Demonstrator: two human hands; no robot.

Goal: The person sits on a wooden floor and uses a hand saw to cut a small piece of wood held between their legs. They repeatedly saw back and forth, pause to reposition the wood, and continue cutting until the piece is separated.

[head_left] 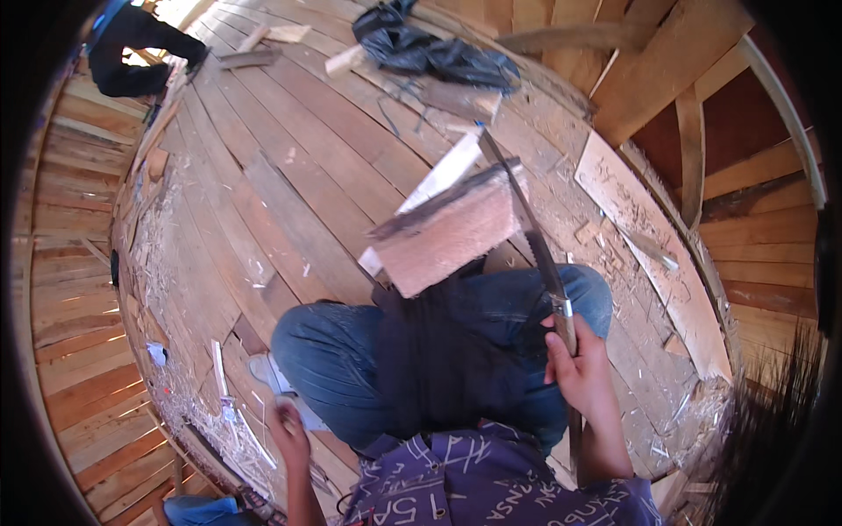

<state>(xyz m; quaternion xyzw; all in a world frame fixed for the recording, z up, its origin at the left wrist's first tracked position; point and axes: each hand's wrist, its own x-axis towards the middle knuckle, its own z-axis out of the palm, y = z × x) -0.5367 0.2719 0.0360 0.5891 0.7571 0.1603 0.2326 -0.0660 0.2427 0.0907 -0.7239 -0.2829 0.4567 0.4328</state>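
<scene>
Plank floor (294,175), black plastic (430,56) beyond wood block (452,232) and long-bladed tool (542,252).

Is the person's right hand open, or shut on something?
Shut: the bare right hand curls its fingers around the brown handle of a long, narrow, dark metal-bladed tool.

Right grip (579,366) is wrapped snug around the wooden handle (566,330), right forearm (607,449) angling up from below it. Left grip (289,431) is well left of the handle, kinda loose, half-curled fingers. Right knee (586,294)'s bent just beside the handle.
</scene>
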